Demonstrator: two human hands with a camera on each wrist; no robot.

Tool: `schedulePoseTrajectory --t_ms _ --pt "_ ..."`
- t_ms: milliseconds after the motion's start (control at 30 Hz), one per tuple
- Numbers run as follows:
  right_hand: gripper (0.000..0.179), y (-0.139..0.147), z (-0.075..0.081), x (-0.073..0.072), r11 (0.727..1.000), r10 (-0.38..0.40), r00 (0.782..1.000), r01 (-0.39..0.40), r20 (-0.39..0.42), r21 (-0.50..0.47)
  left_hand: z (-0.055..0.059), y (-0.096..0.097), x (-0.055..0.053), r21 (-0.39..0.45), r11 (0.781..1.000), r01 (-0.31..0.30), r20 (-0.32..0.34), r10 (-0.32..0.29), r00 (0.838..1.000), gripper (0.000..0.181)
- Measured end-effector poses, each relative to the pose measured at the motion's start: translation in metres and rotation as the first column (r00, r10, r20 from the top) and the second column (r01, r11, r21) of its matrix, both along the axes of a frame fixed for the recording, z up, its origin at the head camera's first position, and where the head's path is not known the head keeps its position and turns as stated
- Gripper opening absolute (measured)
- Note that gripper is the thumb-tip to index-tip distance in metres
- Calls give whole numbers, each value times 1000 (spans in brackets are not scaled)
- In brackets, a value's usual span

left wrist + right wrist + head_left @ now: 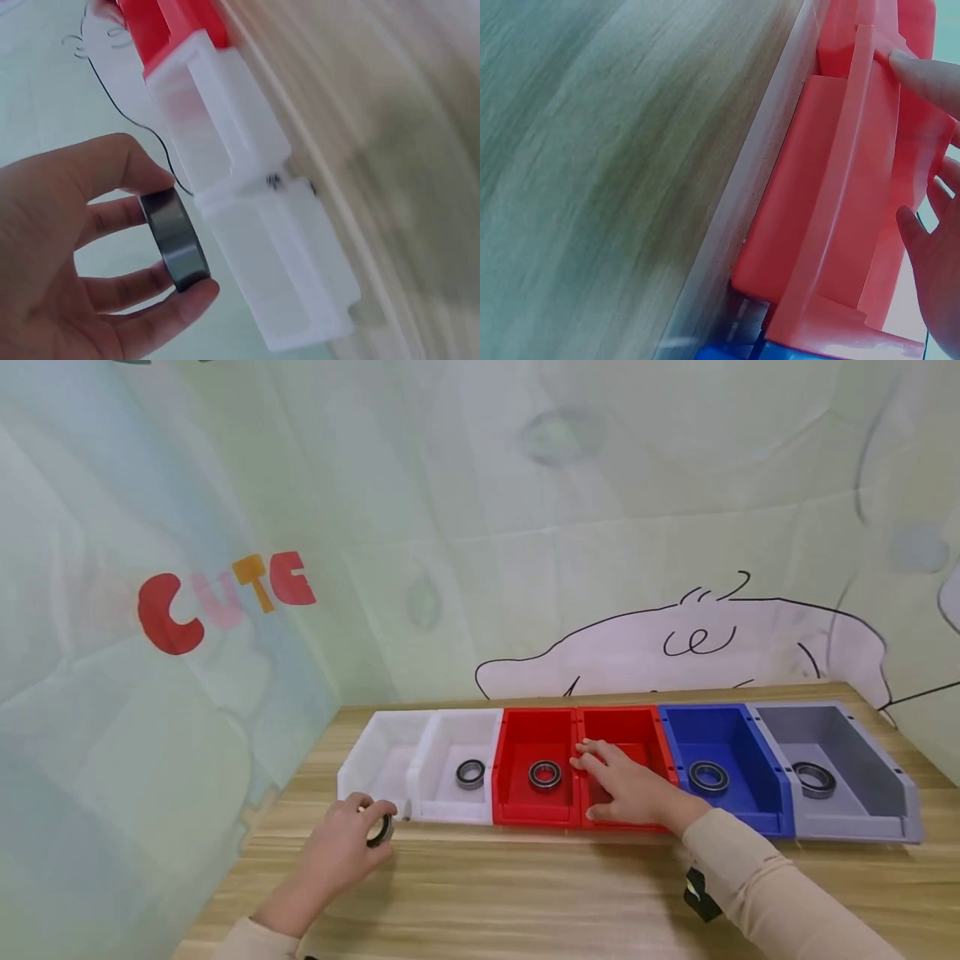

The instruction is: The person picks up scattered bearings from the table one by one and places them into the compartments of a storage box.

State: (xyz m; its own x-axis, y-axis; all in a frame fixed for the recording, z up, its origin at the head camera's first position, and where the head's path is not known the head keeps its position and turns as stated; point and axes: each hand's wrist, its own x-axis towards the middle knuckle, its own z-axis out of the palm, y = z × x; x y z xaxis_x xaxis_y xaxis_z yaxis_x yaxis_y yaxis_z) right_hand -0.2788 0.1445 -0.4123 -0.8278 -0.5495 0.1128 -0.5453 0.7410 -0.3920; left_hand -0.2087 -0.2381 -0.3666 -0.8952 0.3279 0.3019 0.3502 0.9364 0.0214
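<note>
My left hand (341, 847) holds a ball bearing (176, 238) between thumb and fingertips, just in front of the leftmost white bin (386, 752). The bearing's dark outer ring faces the left wrist view. Over the right-hand red bin (622, 722) is my right hand (630, 785), its fingers spread and nothing seen between them. A fingertip is at the divider between the red bins in the right wrist view. Part of that bin's floor is hidden by the hand. Single bearings lie in the second white bin (457, 735), left red bin (536, 735), blue bin (712, 739) and grey bin (817, 735).
The bins stand side by side in a row on a wood-grain table (480, 893). Behind and to the left hangs a printed cloth (375, 635) with cartoon drawings and letters. A small black object (701, 897) shows beneath the right sleeve.
</note>
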Motion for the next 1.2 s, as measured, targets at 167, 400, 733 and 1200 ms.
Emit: schedulePoseTrajectory --t_ms 167,400,733,1200 --pt "67 3 1 1 1000 -3 1000 3 5 -2 13 -11 -21 29 1000 -2 62 0 998 31" --pt "67 5 2 -1 1000 -10 1000 10 -4 14 13 -14 -59 49 999 -2 100 -3 995 32" --pt "69 1 1 -2 1000 -9 1000 9 -3 10 8 -22 -112 37 999 -4 203 -3 979 39" --pt "69 -1 1 -2 1000 -9 1000 8 17 14 -37 -26 -149 50 998 39 331 -53 942 40"
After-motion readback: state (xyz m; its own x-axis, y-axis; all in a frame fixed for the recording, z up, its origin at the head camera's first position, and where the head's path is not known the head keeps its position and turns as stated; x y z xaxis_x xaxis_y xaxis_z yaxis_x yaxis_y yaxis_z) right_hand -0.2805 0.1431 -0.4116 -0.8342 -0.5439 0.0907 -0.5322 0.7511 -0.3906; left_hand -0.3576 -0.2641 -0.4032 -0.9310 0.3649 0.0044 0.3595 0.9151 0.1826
